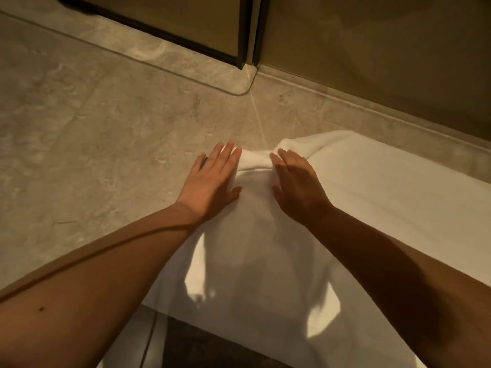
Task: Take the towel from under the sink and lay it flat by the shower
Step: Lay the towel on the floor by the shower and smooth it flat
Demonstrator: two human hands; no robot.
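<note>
A white towel (372, 197) lies spread on the beige marble floor (93, 144), running from the bottom centre to the right edge. Its far left corner is bunched into a small fold between my hands. My left hand (212, 179) rests flat, fingers apart, on the towel's left edge, partly on the floor. My right hand (295, 181) presses flat on the towel just right of the fold. Neither hand grips anything. The shower's glass door (186, 19) with its dark frame stands beyond the towel.
A raised stone threshold (372, 107) runs along the glass panel at the upper right, close to the towel's far edge. A dark post (245, 30) divides the glass panels. A dark patch of floor (202, 346) shows at the bottom centre.
</note>
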